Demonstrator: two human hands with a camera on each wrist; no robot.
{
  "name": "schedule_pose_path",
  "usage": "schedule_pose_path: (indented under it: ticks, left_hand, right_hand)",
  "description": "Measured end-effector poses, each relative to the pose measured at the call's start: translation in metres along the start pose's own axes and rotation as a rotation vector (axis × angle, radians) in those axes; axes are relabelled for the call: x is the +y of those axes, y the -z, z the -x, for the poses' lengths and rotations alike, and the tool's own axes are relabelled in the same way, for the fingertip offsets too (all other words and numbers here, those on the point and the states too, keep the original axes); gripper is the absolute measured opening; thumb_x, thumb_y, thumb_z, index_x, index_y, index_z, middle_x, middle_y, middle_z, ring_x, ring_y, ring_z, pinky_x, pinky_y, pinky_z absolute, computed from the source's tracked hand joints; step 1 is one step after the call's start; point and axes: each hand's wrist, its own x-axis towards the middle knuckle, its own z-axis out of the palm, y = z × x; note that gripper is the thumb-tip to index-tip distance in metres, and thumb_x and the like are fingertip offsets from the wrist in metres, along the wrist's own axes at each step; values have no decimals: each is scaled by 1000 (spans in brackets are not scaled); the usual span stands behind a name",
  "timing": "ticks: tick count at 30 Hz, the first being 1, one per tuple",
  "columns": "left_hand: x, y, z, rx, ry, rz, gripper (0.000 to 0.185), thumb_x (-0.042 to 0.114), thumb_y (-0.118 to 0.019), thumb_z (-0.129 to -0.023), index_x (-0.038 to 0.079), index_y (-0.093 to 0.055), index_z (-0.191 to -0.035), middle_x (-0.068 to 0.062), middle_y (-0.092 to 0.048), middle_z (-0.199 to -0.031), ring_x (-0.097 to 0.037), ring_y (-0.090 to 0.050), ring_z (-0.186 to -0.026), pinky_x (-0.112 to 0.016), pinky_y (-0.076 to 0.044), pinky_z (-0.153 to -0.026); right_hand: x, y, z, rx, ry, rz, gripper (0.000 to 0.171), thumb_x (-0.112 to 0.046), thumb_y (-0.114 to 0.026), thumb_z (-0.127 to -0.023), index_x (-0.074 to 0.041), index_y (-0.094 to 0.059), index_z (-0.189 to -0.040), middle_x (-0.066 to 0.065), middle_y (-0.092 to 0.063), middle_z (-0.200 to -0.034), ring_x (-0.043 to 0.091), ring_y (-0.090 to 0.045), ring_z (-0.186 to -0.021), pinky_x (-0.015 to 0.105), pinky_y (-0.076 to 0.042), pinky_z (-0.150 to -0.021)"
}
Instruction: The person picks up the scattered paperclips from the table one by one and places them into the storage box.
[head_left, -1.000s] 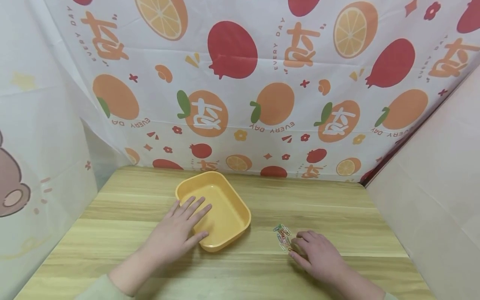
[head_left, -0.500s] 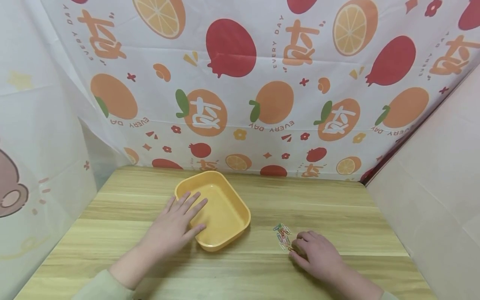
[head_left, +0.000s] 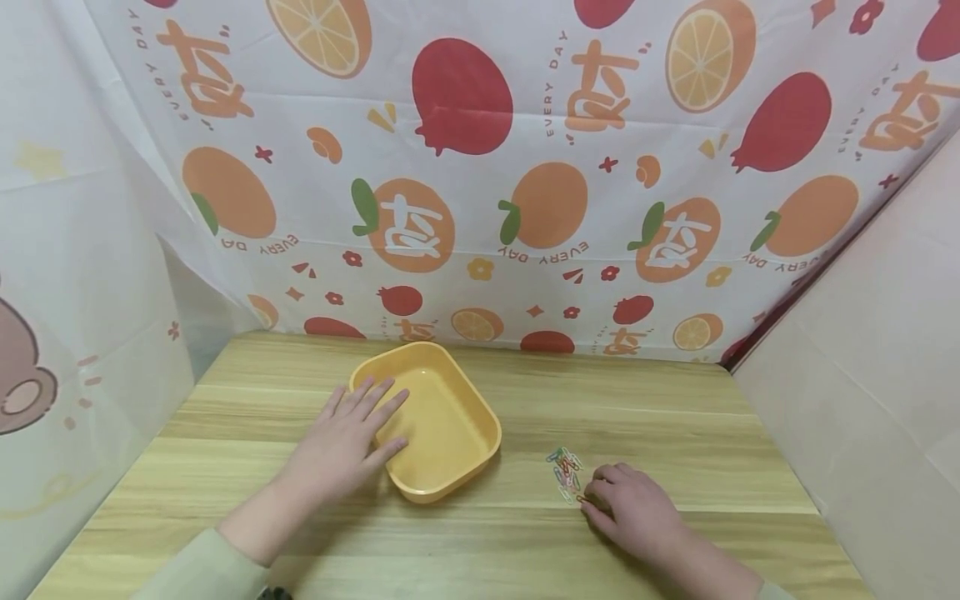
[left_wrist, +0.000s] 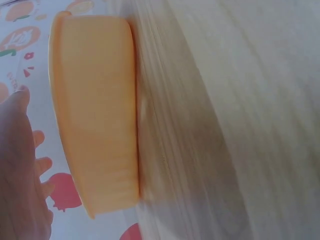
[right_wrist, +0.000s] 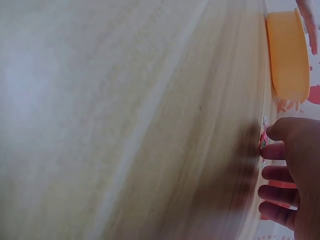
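Observation:
A yellow square tray [head_left: 446, 417] stands on the wooden table. Over its left side spreads my left hand [head_left: 333, 454], fingers straight and apart; I cannot tell from the head view whether they touch the rim. In the left wrist view, this hand [left_wrist: 22, 165] is beside and above the rim of the tray [left_wrist: 97, 110]. Farther right lies a small pile of coloured paper clips [head_left: 566, 473]. My right hand [head_left: 637, 510] rests by the pile, thumb and forefinger apart at a reddish clip [head_left: 581, 498] on its near edge. The right wrist view shows clips [right_wrist: 263, 139] between those fingertips.
The wooden table [head_left: 300, 367] ends at a fruit-print cloth [head_left: 480, 208] hanging behind it. Pale cloth [head_left: 885, 350] walls it on the right, and another sheet [head_left: 82, 250] on the left. A small dark object [head_left: 274, 593] shows at the bottom edge.
My left hand has drawn back a little to the left, its fingers reaching less far over the tray. The right hand has barely shifted beside the clips. The tray stays put.

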Motion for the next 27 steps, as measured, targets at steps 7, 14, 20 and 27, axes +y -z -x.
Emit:
schedule_pose_path:
  ticks: [7,14,20,27]
  left_hand:
    - [-3,1,-3,8,4,9,66,53,-50,-100,18,-38,-154,-14,-33,-159,-41,-25,-146,-54,-4,-121]
    - [-7,0,-3,-24,14,-11,68,60,-42,-100,21,-34,-156,-11,-29,-161,-39,-21,-148,-51,0,-122]
    - [-7,0,-4,-29,25,-7,67,55,-49,-100,21,-35,-156,-12,-29,-161,-39,-20,-148,-51,0,-122]
    - [-7,1,-5,11,11,0,66,55,-49,-100,19,-37,-154,-14,-32,-159,-40,-23,-147,-52,-2,-122]
  right_hand:
    - [1,-1,-2,-40,-15,-8,12,-31,-78,-85,-20,-74,-89,-10,-66,-93,10,-60,-85,32,-55,-73]
    - [1,-2,-1,-43,-10,-12,9,-30,-78,-85,-22,-75,-88,-11,-67,-93,9,-60,-85,32,-55,-74]
    - [3,-3,-1,-35,-6,-25,7,-28,-77,-86,-22,-75,-86,-13,-66,-91,8,-59,-84,31,-55,-75]
    - [4,-3,-3,-39,2,-53,6,-26,-78,-85,-23,-74,-83,-13,-65,-90,7,-58,-83,29,-54,-74]
